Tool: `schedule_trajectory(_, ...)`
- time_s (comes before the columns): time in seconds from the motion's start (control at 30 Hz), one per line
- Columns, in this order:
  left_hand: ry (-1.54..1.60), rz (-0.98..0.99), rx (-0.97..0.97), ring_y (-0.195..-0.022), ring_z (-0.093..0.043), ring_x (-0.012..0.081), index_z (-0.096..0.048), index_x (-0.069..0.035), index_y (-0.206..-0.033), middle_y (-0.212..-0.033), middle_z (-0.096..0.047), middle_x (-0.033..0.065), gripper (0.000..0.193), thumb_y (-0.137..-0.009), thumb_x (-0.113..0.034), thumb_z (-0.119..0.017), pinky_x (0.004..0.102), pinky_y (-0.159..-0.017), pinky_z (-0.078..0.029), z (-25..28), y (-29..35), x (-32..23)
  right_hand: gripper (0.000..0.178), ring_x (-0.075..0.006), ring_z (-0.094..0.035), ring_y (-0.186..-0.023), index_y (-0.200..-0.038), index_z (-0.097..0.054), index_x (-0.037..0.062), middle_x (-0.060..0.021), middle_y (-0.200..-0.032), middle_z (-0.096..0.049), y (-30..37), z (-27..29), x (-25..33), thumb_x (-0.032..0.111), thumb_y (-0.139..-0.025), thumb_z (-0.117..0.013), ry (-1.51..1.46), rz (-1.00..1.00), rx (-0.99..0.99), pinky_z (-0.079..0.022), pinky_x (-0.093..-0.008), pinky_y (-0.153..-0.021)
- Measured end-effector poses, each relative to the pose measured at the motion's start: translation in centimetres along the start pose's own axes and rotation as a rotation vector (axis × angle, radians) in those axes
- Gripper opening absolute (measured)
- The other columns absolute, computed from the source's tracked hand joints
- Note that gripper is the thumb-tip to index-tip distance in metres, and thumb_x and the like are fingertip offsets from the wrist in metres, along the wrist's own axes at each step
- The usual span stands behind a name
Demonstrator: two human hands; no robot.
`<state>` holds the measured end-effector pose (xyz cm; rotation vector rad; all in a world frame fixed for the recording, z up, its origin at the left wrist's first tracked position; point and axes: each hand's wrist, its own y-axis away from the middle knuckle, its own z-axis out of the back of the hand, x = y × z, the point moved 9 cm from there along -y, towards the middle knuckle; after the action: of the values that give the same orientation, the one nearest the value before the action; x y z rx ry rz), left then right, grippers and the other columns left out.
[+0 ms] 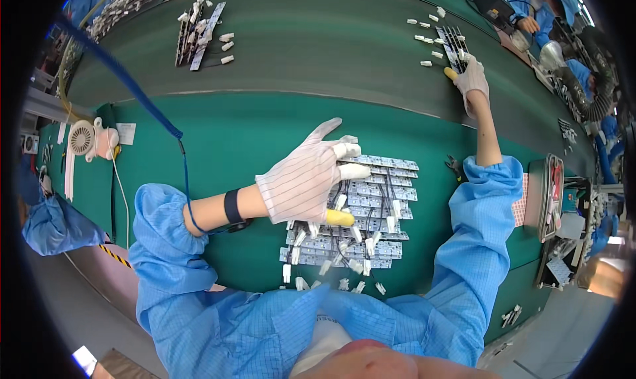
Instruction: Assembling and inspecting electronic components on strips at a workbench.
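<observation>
My left hand (305,172), in a striped white glove with a yellow cover on the thumb, lies over the left side of several overlapping LED circuit board strips (394,188). Its fingers are spread, some touching the strips or just above them; I cannot tell which. White connectors (356,266) on dark wires lie across the strips. My right hand (472,80), also gloved with a yellow thumb cover, reaches far right onto the dark conveyor belt (331,48). It closes around the near end of a bundle of board strips (453,47), whose white connectors fan out to the left.
Another bundle of board strips (207,38) lies on the belt at far left. A blue coiled cord (126,74) runs down to my left wristband (232,207). At left stands a small fan (83,138); at right, cutters (454,168) and a clear-lidded box (550,197). A co-worker's hand (528,25) shows top right.
</observation>
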<state>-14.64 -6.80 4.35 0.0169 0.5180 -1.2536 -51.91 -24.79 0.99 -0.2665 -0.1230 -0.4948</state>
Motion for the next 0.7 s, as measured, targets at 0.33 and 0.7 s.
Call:
schedule_trajectory(0.33,0.270,0.184,-0.599,-0.128,-0.035,0.0341,-0.044,-0.001,-0.128,-0.133,-0.042,0.0201,0.072,-0.082,-0.053,-0.059,0.0425,-0.108,-0.025,4.5,4.5,4.7,0.034,-0.0392,-0.055,-0.100,-0.112,-0.046,0.0055,-0.0184,-0.103,-0.059,13.1,5.5,10.4,-0.002,-0.080,-0.051,-0.476,0.740,0.041,-0.043,-0.0409,-0.087)
schedule_trajectory(0.7,0.327,0.435,-0.527,-0.123,-0.041,0.0330,-0.036,-0.001,-0.132,-0.134,-0.041,0.0181,0.054,-0.087,-0.019,-0.059,0.0388,-0.101,-0.034,1.2,8.1,7.0,0.079,-0.0271,-0.036,-0.130,-0.131,-0.040,-0.0026,-0.0182,-0.135,-0.042,19.2,5.2,13.5,0.026,-0.067,-0.077,-0.944,0.808,0.662,-0.025,-0.0402,-0.109)
